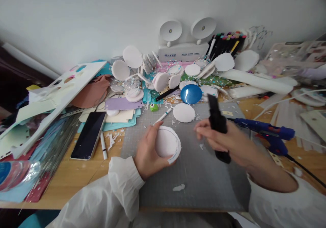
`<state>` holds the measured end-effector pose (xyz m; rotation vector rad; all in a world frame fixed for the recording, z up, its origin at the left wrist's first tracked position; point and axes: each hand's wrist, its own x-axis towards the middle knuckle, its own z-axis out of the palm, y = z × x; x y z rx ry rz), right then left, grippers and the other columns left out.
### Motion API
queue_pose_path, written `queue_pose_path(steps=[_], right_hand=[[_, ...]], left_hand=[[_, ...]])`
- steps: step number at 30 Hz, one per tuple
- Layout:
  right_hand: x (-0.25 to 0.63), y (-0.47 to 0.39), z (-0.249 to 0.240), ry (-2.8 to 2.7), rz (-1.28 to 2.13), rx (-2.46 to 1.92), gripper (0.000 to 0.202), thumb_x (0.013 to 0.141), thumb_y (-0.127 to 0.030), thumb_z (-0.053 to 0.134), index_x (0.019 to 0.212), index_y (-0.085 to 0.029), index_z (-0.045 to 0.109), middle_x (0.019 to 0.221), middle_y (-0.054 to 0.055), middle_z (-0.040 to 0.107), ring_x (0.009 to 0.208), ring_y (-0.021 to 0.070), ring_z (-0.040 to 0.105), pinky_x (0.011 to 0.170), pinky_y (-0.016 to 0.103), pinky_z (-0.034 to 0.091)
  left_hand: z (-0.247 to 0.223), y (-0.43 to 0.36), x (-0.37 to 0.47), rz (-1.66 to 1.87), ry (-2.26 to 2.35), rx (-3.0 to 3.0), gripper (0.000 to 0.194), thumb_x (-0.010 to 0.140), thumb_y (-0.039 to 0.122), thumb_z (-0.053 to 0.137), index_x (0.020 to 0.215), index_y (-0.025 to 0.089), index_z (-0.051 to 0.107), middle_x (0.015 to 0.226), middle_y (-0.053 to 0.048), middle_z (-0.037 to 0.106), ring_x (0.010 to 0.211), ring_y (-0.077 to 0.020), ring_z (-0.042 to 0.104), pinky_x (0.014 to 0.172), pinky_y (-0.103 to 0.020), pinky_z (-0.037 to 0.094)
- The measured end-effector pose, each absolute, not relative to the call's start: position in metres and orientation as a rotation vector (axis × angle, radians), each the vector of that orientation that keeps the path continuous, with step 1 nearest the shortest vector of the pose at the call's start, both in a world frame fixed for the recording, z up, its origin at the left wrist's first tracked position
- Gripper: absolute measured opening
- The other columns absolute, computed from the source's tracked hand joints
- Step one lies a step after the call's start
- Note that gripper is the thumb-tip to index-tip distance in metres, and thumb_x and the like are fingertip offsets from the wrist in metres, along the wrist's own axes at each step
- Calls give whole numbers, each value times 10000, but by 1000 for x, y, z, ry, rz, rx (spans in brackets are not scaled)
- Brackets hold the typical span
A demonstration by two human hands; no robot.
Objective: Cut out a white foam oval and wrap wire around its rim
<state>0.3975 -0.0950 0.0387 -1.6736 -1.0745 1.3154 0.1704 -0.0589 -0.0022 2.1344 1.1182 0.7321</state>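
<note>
Single head-worn camera: aimed forward and down, from close above the near edge of the worktop (76,178). Coverage: left hand (150,150) and right hand (236,141) centrally, wall (102,17) across the top.

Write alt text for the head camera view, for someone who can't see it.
A person's left hand holds a round white piece while the right hand holds a blurred black tool above a gray mat. White discs are heaped behind; a phone lies to the left, a blue glue gun to the right.

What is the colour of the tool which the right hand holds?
The tool is black; it shows, a little blurred, in the head view.
</note>
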Motion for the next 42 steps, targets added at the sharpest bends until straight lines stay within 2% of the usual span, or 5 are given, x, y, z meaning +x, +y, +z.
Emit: queue_pose_path(steps=[14, 22, 31, 38, 42], right_hand=[[388, -96, 28, -1063, 1756, -1250, 305, 700, -423, 743, 807, -159, 632, 571, -33, 527, 378, 38, 315, 357, 204, 187], [415, -81, 20, -1490, 847, -1639, 231, 799, -399, 662, 882, -189, 708, 714, 37, 683, 578, 158, 588, 459, 243, 410], [366, -97, 28, -1375, 1497, -1443, 240, 830, -418, 625, 791, -184, 595, 442, -85, 419, 350, 69, 354, 333, 194, 253], [392, -97, 27, -1653, 1007, -1407, 239, 921, -430, 493, 918, -202, 565, 608, -31, 554, 503, 110, 472, 460, 229, 367], [402, -109, 14, -1880, 602, -1387, 400, 911, -571, 448, 782, -203, 541, 630, -11, 553, 546, 131, 500, 489, 250, 356]], left_hand=[[17, -63, 173, 564, 872, 1782, 713, 592, 281, 719, 1245, 166, 457, 1151, -98, 601, 1031, -286, 582, 929, -425, 464], [14, -60, 170, 564, 800, 1927, 735, 591, 357, 743, 1236, 189, 434, 1120, -93, 557, 989, -281, 551, 883, -426, 454], [2, -62, 174, 582, 888, 2150, 843, 613, 373, 741, 1300, 190, 288, 1138, -124, 529, 1006, -311, 568, 839, -458, 471], [9, -61, 176, 519, 1117, 1828, 598, 628, 436, 735, 1037, 191, 373, 871, -15, 498, 791, -207, 520, 679, -334, 420], [13, -62, 177, 489, 1062, 1675, 620, 585, 432, 762, 1006, 194, 373, 857, 7, 453, 783, -179, 459, 690, -317, 394]])
